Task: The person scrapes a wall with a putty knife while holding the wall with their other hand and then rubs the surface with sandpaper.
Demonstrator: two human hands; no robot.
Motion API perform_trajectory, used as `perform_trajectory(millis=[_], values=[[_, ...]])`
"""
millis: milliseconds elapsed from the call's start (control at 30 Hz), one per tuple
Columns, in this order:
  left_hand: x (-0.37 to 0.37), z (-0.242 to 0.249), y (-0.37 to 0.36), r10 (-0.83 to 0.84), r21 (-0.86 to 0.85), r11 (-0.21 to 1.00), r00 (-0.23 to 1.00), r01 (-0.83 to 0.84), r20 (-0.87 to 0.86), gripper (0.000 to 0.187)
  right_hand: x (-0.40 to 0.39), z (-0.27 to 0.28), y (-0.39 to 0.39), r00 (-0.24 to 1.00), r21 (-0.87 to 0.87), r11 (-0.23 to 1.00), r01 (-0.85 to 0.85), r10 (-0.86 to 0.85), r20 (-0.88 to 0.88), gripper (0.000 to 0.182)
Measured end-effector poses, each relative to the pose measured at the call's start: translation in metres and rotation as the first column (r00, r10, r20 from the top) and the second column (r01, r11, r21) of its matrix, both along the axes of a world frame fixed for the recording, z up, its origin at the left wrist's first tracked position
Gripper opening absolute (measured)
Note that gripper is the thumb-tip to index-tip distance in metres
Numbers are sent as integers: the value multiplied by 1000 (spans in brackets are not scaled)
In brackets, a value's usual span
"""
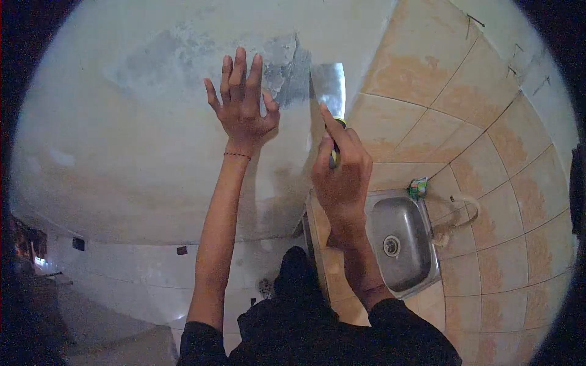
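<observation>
My left hand (243, 113) lies spread against the pale wall (152, 131), fingers pointing up, a thin dark bracelet at the wrist. Just right of its thumb is a grey patch (296, 76) where the paint has come away, with a ragged flaking edge. My right hand (347, 161) grips a putty knife (330, 85) by its dark and yellow handle, index finger stretched along toward the blade. The wide metal blade points upward, its left edge close beside the grey patch.
A steel sink (406, 238) is set in a tiled counter below my right arm. A green packet (418, 187) stands at its back corner, near a curved tap (467, 204). Tiled wall (500, 195) runs along the right. Pale floor tiles (146, 271) show at lower left.
</observation>
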State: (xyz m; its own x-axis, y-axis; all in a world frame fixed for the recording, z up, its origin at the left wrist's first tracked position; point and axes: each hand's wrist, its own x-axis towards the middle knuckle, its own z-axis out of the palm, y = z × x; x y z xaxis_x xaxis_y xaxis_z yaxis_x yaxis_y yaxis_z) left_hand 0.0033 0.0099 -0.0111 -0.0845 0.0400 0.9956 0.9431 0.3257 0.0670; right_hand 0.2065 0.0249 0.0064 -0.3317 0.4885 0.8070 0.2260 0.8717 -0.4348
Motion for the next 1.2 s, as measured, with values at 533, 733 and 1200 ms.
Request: perform_trajectory(millis=[533, 733, 1200], values=[[0, -2, 2, -3, 4, 1000, 1000, 3, 8, 63, 1, 15, -4, 999, -35, 999, 29, -27, 37, 43], [0, -2, 1, -3, 10, 1000, 1000, 3, -4, 64, 0, 14, 1, 1000, -23, 1000, -5, 5, -6, 43], [0, -1, 4, 9, 22, 1000, 1000, -9, -5, 63, 6, 12, 0, 999, -47, 999, 12, -9, 51, 43]])
